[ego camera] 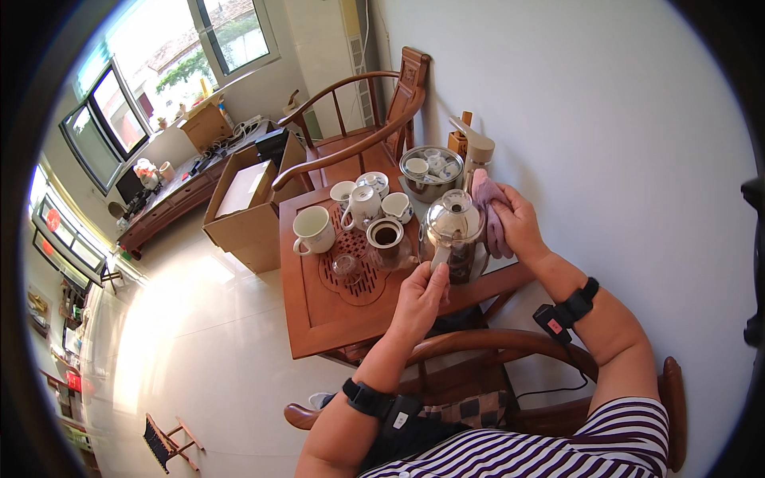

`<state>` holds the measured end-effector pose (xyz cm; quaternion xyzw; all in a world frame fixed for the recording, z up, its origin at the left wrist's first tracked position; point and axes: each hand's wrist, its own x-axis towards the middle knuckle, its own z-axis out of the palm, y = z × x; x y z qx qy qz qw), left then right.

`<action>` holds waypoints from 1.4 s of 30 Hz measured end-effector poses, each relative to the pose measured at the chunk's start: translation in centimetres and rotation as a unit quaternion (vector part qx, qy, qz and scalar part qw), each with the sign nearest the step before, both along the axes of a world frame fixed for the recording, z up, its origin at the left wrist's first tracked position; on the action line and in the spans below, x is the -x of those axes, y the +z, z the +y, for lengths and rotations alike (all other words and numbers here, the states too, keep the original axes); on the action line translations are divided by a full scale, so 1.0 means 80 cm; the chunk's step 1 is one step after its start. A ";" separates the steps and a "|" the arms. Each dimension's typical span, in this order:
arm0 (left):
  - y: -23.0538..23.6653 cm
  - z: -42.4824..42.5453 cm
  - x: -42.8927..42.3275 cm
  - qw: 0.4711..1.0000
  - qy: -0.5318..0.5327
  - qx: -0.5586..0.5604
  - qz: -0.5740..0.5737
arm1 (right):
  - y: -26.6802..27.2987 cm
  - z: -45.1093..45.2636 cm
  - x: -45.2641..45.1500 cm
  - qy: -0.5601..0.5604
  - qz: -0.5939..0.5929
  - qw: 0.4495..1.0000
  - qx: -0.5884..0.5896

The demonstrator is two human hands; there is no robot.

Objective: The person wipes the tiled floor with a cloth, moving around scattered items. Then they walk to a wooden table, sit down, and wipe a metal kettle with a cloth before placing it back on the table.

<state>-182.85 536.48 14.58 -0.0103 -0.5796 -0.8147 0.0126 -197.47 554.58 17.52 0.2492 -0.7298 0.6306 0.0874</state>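
Note:
My left hand (421,299) grips the handle of a glass kettle (454,224) with a clear domed lid. A pink cloth (491,209) is bunched in my right hand (519,224), against the kettle's right side. Left of the kettle, a glass teapot (387,246) stands without its lid on the slotted tea tray (364,293), its inside dark. A small glass lid (346,269) lies beside it. Behind them are a white mug (314,229), an upturned white pitcher (363,206), a small pouring cup (397,206), a white cup (343,192) and a lidded bowl (373,182).
A steel pot (431,179) of small cups stands behind the kettle, beside a beige-topped dispenser (478,146). A wooden armchair (358,143) and an open cardboard box (248,227) are beyond the table. Another armchair's curved rail (508,339) lies below my forearms. A folding stool (167,442) stands on the floor.

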 end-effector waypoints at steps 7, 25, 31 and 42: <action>0.055 -0.054 -0.120 0.999 0.047 -0.022 -0.001 | 0.056 -0.051 -0.104 0.089 0.007 0.995 0.044; -0.086 -0.092 -0.584 0.933 0.288 0.098 -0.195 | -0.103 -0.170 -0.440 0.458 0.253 0.850 -0.060; -0.141 -0.060 -0.605 0.936 0.283 0.074 -0.197 | -0.142 -0.145 -0.447 0.511 0.194 0.826 -0.135; -0.106 -0.063 -0.572 0.907 0.185 0.346 -0.150 | -0.109 -0.145 -0.430 0.546 0.119 0.812 -0.170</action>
